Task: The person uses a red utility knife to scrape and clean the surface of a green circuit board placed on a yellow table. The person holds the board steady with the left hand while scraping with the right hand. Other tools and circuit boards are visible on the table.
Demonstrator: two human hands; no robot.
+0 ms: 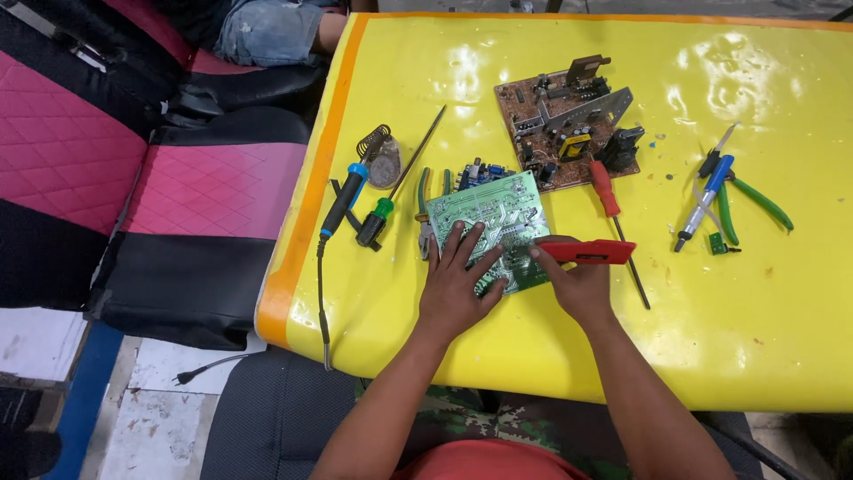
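A green circuit board lies solder side up on the yellow table near its front edge. My left hand rests flat on the board's near left part, fingers spread. My right hand grips a red flat-bodied tool held level over the board's right edge, its tip at the board.
A brown circuit board with upright parts lies further back. A soldering iron, a green-handled screwdriver and pliers lie to the left. A red screwdriver, a blue tool and green-handled cutters lie to the right. Pink-and-black seats stand left.
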